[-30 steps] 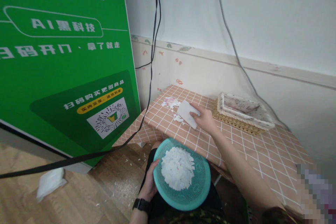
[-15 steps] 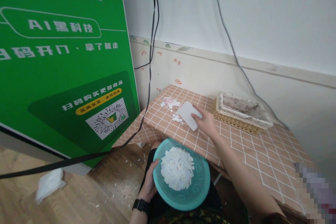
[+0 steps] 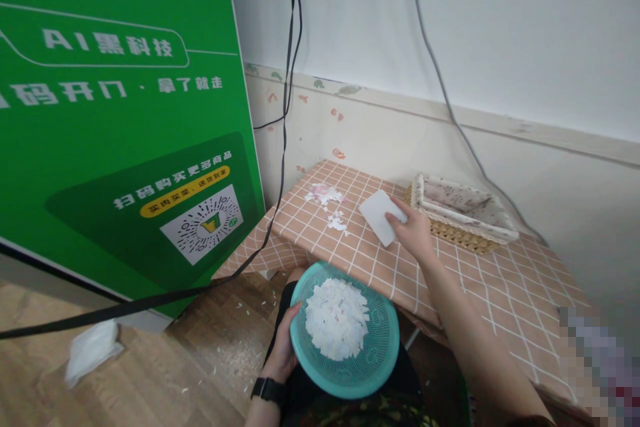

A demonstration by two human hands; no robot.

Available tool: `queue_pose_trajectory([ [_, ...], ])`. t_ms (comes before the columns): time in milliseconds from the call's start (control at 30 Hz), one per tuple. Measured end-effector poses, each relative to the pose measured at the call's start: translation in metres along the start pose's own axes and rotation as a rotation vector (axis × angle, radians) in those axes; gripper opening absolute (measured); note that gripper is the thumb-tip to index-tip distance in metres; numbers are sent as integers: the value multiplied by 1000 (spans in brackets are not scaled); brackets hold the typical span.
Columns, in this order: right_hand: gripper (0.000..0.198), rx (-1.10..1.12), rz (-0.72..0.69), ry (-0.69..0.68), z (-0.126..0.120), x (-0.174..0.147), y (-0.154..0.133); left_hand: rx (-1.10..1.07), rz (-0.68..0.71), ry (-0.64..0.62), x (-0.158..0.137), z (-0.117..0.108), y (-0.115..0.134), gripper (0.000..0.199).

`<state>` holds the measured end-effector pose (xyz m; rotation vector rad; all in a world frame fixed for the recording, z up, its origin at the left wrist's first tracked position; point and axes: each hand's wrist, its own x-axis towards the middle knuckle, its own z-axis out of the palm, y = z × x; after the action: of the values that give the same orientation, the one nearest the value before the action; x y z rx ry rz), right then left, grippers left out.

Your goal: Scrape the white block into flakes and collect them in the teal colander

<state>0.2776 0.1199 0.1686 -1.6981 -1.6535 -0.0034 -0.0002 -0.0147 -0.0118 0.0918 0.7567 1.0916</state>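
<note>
My left hand grips the left rim of a teal plastic basket, which rests on my lap. A heap of small white paper scraps fills its middle. Over the checked table, my right hand pinches a flat white rectangular card, thumb on top and fingers mostly hidden beneath. Whether the card touches the cloth I cannot tell. To its left lie two small piles of paper bits, one with pink pieces and a smaller white one.
A wicker basket with a cloth liner stands by the wall, right of my right hand. A green cabinet rises at left, with a black strap hanging across. A white bag and scattered scraps lie on the wooden floor.
My right hand has moved right with the white card, away from the paper piles, uncovering the smaller one. My left hand and the teal basket stay nearly in place.
</note>
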Motion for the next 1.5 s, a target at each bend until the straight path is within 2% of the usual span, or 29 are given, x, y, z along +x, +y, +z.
queue_pose_trajectory([
  [133, 48, 5, 3, 34, 5, 4, -6, 1, 0, -6, -1, 1, 0, 32],
  [267, 49, 42, -16, 2, 25, -3, -21, 4, -20, -17, -1, 1, 1, 31],
  [333, 49, 42, 7, -14, 35, -9, -27, 4, -17, -21, -1, 1, 1, 31],
  [433, 50, 29, 52, 31, 43, -18, -23, 4, -13, -27, 0, -1, 1, 31],
  [667, 50, -60, 169, 167, 22, -25, 4, -6, -7, -17, 0, 1, 1, 30],
  [767, 50, -40, 72, 125, 15, -17, -3, 0, 0, -16, -2, 5, 1, 28],
  [933, 40, -54, -143, -98, 11, 5, -28, 10, 22, 14, -5, 7, 3, 22],
  [1033, 36, -81, -256, -204, 10, 13, -40, 16, 15, 17, -5, 7, 3, 25],
  [1133, 37, -99, -323, -254, 10, 16, -52, 23, 3, 9, -4, 6, 3, 29],
  [1333, 41, -290, -366, -322, 14, 9, -70, 18, 8, -2, -4, 5, 2, 29],
  [1500, 42, -392, -305, -272, 7, 4, -56, 10, 12, 3, -5, 6, 3, 26],
])
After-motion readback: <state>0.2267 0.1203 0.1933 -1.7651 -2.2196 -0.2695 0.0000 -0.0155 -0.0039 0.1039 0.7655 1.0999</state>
